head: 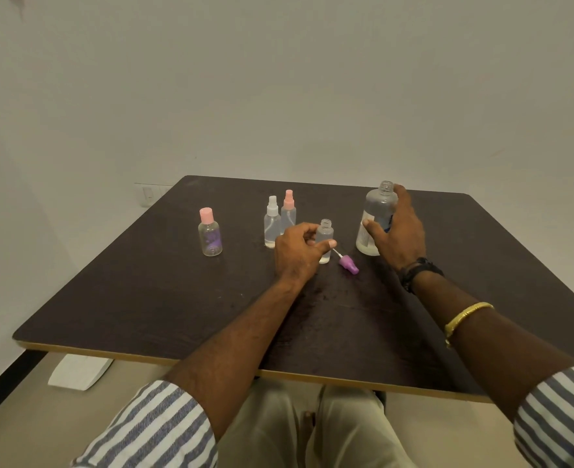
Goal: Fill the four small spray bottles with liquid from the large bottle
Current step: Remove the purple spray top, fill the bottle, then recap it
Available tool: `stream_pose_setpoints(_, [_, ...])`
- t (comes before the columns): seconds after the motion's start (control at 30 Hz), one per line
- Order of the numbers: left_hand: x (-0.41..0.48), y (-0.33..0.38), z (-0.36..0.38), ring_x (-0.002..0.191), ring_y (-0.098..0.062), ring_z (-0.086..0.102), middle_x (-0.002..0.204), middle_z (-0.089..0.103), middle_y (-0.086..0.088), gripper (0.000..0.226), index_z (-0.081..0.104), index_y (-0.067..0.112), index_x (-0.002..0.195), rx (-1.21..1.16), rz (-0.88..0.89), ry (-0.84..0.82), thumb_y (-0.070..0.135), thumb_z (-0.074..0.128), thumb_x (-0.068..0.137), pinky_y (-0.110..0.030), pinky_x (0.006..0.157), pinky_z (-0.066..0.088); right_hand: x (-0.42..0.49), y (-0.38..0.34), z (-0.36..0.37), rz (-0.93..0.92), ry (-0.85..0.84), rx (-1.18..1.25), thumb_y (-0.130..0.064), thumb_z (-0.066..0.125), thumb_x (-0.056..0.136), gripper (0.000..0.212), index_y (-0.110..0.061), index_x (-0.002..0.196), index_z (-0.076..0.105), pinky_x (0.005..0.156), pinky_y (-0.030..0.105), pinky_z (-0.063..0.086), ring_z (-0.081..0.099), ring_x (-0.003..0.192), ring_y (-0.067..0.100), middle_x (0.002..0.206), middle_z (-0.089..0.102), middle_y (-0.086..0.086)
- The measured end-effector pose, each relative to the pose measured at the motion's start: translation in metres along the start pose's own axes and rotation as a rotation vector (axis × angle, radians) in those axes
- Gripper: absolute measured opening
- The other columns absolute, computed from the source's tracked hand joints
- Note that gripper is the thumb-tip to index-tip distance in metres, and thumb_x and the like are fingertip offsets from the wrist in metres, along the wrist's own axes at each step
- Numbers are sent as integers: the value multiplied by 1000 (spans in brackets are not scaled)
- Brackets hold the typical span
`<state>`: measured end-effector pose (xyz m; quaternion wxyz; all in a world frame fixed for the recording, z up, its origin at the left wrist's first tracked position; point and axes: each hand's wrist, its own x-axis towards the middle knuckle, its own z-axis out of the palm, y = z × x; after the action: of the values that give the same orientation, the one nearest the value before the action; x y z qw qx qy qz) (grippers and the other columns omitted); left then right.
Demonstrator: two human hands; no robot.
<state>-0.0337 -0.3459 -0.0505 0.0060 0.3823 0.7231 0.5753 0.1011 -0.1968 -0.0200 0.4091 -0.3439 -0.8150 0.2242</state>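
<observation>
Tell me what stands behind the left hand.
Behind the left hand stand two capped spray bottles: the white-topped bottle shows nearly whole; the pink-topped bottle has its lower body covered, so its contents cannot be seen.

Gap (wide) between pink-capped bottle (210, 238) and white sprayer (272, 228).

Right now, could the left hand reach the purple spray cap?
Probably yes: the purple spray cap lies uncovered just beside the left hand, though that hand must first release the open small bottle it grips.
</observation>
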Motion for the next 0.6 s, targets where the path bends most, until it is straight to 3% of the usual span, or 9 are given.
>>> stream_pose_setpoints(0.2, [-1, 1, 2, 87, -9, 71, 101, 77, 2, 41, 75, 15, 110, -5, -2, -7, 36, 86, 76, -26, 78, 60, 0, 2, 1, 2, -2, 6, -32, 79, 86, 89, -23, 154, 23, 107, 56, 46, 51, 135, 37, 153, 46, 11])
stream_pose_setpoints(0.37, [-1, 3, 2, 88, -10, 71, 102, 77, 0, 42, 75, 14, 111, -1, 5, -4, 36, 85, 77, -26, 79, 60, 0, -3, -4, -8, 103, -81, -60, 78, 77, 98, -25, 153, 28, 106, 52, 45, 46, 136, 32, 151, 44, 9])
stream_pose_setpoints(0.5, [1, 5, 3, 88, -11, 71, 103, 77, -1, 43, 75, 13, 111, 1, -2, 4, 36, 85, 77, -26, 79, 60, -1, -14, -7, -167, 251, -249, -57, 72, 83, 70, -24, 138, 47, 99, 46, 43, 49, 123, 29, 136, 53, 10])
stream_pose_setpoints(0.6, [-1, 5, 3, 89, -10, 71, 104, 77, -1, 42, 75, 13, 111, 10, -4, 8, 35, 85, 77, -25, 80, 59, -5, -19, -6, -298, 245, -240, -43, 72, 87, 41, -22, 120, 58, 86, 40, 48, 54, 105, 24, 118, 57, 7])
